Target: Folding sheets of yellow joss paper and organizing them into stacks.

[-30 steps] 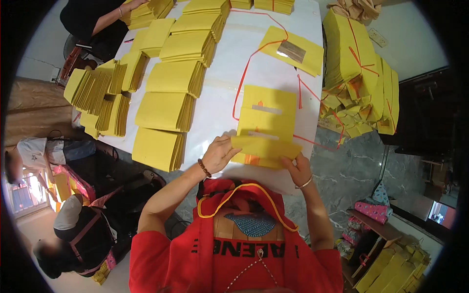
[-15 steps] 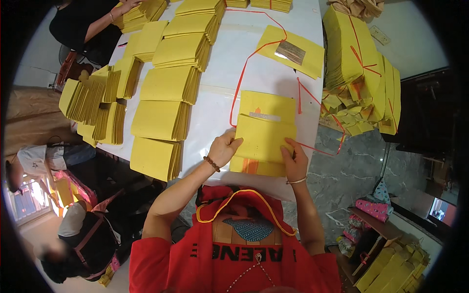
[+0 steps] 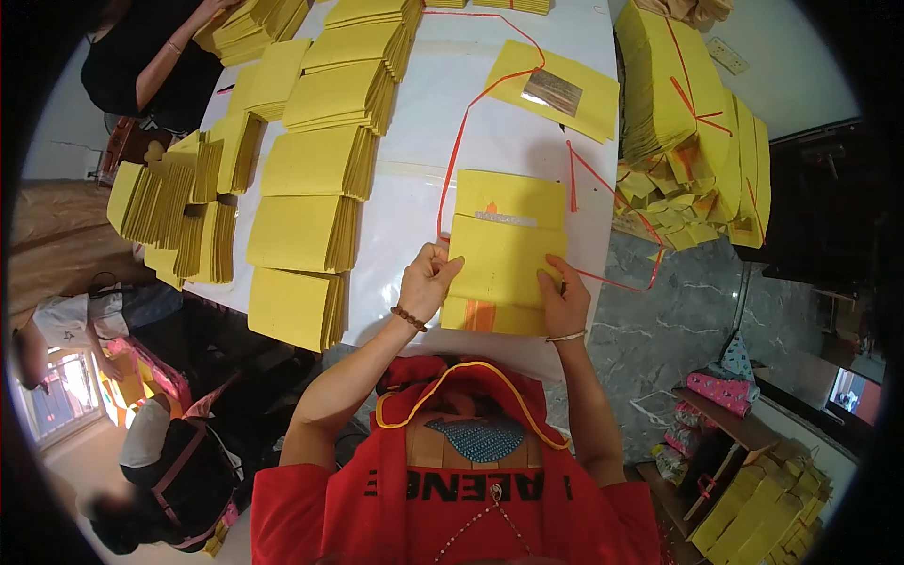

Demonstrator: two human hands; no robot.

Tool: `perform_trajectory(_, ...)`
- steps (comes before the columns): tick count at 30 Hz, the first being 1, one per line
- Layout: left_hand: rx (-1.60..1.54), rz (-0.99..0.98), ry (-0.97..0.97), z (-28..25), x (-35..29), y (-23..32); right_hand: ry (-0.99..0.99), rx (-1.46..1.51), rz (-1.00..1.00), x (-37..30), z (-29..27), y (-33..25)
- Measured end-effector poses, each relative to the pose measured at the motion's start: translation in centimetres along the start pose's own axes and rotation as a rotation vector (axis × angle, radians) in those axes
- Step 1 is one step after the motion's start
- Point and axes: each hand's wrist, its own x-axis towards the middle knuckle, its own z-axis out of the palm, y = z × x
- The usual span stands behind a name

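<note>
Small Indoor Workshop

A small workshop, possibly home-based, is indicated. The white tabletop (image 3: 405, 212) is lined with rows of folded yellow sheets (image 3: 303, 231); string-tied yellow bundles (image 3: 664, 85) are piled to its right; a co-worker (image 3: 122, 71) is seen at the far left. Marbled flooring (image 3: 633, 330) and a wall socket (image 3: 727, 55) are also shown.

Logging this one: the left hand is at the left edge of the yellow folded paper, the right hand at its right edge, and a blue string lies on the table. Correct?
Not quite: the string is red, as the head view shows. The left hand and right hand are at those edges of the yellow folded paper.
</note>
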Motion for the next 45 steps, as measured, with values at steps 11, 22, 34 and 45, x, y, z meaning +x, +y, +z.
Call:
perform_trajectory(11,0.455,0.222,0.102,0.8,-2.6,2.2,0.023,-0.083,-0.019,0.1,0.1,0.2)
perform_trajectory(22,0.61,0.145,0.05,0.6,-2.9,2.7,0.005,-0.157,0.0,0.2,0.1,-0.6)
perform_trajectory(34,1.231,0.998,-0.326,5.0,-0.1,3.6,0.051,-0.185,-0.128,0.2,0.4,-0.4)
perform_trajectory(45,1.324,0.938,-0.317,4.7,0.9,2.2,0.187,-0.671,-0.401,-0.5,0.1,-5.0)
